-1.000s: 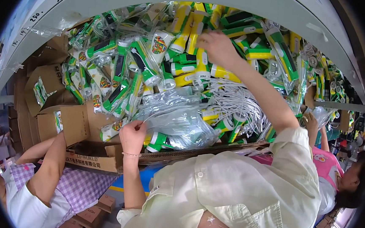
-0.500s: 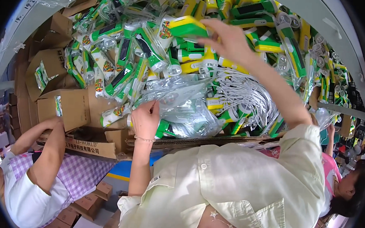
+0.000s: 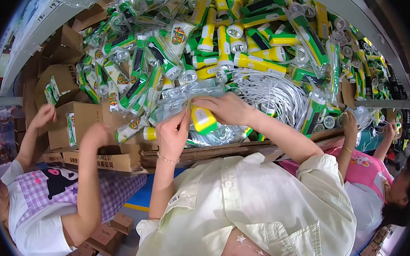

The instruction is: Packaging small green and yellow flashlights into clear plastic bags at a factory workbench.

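Observation:
Both my hands meet over the front of the heap, at a pile of clear plastic bags (image 3: 228,133). My right hand (image 3: 227,108) is closed around a yellow and green flashlight (image 3: 203,120), its green end tilted toward me. Beside it, my left hand (image 3: 173,131) is pinched shut at the flashlight's side, on a clear plastic bag that my fingers partly hide. How far the flashlight sits in the bag cannot be made out. Just right of my hands lies a bundle of white cables (image 3: 276,95).
Loose flashlights (image 3: 262,63) heap up behind, with bagged flashlights (image 3: 160,56) to the left. Open cardboard boxes (image 3: 84,119) stand at the left, where a co-worker's hands (image 3: 97,135) move. Another person in pink (image 3: 361,170) works at the right. A cardboard edge (image 3: 241,149) runs in front.
My right hand has come down and toward me from the heap with the flashlight, reaching my left hand. The left co-worker's hands have spread apart around a box.

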A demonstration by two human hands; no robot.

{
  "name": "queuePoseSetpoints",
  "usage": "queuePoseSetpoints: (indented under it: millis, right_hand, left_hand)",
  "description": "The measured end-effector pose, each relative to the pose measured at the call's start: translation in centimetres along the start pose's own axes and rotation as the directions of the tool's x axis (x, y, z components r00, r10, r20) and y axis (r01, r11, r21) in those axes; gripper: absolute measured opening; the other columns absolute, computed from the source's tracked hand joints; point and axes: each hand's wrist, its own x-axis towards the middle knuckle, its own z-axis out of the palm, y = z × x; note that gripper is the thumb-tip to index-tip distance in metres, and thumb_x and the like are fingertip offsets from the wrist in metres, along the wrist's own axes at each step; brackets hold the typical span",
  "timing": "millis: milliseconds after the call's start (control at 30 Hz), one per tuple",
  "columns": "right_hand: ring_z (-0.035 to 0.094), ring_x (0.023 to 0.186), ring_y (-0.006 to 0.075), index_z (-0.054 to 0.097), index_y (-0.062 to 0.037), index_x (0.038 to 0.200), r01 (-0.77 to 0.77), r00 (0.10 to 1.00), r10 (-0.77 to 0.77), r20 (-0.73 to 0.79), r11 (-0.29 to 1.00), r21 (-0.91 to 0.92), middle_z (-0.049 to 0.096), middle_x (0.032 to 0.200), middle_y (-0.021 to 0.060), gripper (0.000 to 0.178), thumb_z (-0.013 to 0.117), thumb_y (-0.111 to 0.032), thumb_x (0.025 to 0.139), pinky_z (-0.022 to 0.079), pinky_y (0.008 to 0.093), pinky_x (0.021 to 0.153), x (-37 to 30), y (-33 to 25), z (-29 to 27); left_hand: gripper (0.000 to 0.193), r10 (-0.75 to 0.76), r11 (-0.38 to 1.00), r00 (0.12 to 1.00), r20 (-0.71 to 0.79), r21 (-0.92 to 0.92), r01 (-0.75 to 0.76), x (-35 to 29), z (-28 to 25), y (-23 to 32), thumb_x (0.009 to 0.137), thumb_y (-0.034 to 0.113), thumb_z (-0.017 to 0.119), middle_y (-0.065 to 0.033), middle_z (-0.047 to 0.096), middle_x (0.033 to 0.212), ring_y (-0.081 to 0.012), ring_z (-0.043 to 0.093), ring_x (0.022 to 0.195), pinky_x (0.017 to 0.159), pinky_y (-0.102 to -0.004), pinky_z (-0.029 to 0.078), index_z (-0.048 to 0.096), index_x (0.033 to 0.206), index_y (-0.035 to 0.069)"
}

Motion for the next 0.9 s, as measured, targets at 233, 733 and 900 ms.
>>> queuePoseSetpoints:
  millis: [233, 733, 900]
  right_hand:
    - [0.063, 0.058, 0.0283, 0.052, -0.0016, 0.101, -0.204, 0.961, 0.259, 0.101, 0.904, -0.376, 0.061, 0.081, 0.0159, 0.027, 0.056, -0.012, 0.076, 0.049, 0.0335, 0.046, 1.4, -3.6, -0.7]
    - [0.062, 0.077, 0.0242, 0.062, -0.0116, 0.093, -0.021, 0.97, 0.095, 0.223, 0.949, -0.314, 0.059, 0.087, 0.002, 0.025, 0.065, -0.011, 0.068, 0.051, 0.0368, 0.059, -0.7, -0.2, -5.9]
    - [0.06, 0.085, 0.0222, 0.062, -0.0081, 0.073, 0.086, 0.905, 0.054, 0.421, 0.948, -0.306, 0.055, 0.085, 0.0035, 0.01, 0.063, -0.012, 0.065, 0.052, 0.0367, 0.06, -6.3, 4.1, -10.0]
  left_hand:
    - [0.017, 0.141, 0.984, 0.983, -0.12, 0.124, -0.126, -0.1, -1.6, 0.6, 0.083, 0.01, 0.062, -0.0198, 0.062, 0.069, -0.0279, 0.06, 0.052, 0.052, -0.0327, 0.046, 0.069, 0.095, 0.001]
    - [0.023, 0.086, 0.945, 0.996, 0.018, 0.317, -0.087, 1.1, 1.6, -2.3, 0.08, 0.014, 0.061, -0.0161, 0.054, 0.054, -0.0173, 0.055, 0.046, 0.049, -0.0308, 0.043, 0.068, 0.097, 0.0]
    - [0.023, -0.119, 0.981, 0.993, 0.007, 0.155, 0.116, 0.9, 1.1, -2.8, 0.08, 0.013, 0.06, -0.0133, 0.054, 0.054, -0.0185, 0.053, 0.045, 0.048, -0.0307, 0.043, 0.068, 0.097, 0.0]
